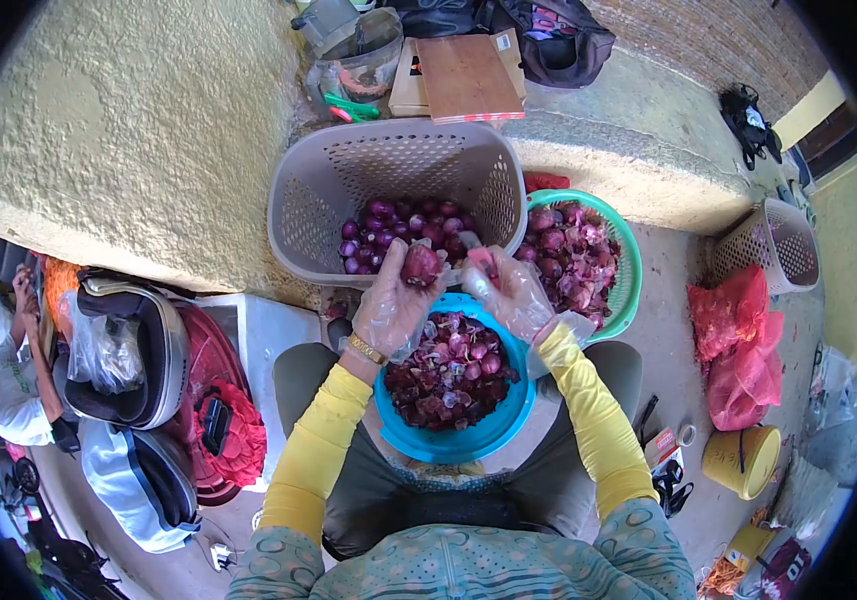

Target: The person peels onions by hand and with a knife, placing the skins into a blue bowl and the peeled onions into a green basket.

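Note:
My left hand, in a clear plastic glove, is closed around a red onion. Close beside it, my gloved right hand grips a small red object, partly hidden by the fingers; its kind cannot be made out. Below both hands, a blue basin between my knees holds red onions and loose skins. Beyond my left hand stands a grey-brown perforated basket with shiny purple peeled onions in it. Right of my right hand, a green colander contains onions in papery skins.
A low ledge runs behind the baskets, with a wooden board and a dark backpack. At right lie red mesh sacks and a yellow bucket. Bags crowd the left, where another person sits.

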{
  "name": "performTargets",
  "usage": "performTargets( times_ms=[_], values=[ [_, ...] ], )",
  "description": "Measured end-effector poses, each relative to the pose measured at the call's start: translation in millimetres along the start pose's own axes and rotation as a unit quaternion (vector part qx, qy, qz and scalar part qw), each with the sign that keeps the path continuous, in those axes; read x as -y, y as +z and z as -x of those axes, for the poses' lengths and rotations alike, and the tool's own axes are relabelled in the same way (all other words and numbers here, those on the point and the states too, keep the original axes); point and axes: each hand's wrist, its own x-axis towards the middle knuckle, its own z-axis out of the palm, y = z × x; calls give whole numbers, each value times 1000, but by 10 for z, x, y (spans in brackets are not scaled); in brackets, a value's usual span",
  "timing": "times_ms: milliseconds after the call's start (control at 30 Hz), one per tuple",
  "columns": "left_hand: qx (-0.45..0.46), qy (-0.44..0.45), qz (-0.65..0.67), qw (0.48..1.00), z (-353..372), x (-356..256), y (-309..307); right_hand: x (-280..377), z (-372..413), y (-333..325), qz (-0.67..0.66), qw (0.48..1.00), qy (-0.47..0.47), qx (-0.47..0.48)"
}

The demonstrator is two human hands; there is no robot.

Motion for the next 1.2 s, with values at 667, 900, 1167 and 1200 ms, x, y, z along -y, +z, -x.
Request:
performTargets(
  times_ms=[667, 900, 1167, 1200],
  values=[
    [8, -42, -243, 969, 94, 86, 148, 142, 48, -45, 221, 966, -134, -13],
    [12, -39, -238, 971, 125, 87, 239, 142, 46, -49, 248, 959, -134, 12],
    [12, -50, -248, 967, 125, 65, 234, 138, 74, 5, 228, 969, -94, 21],
    [6, -47, -264, 963, 145, 56, 240, 146, 78, 6, 226, 969, -95, 21]
  ],
)
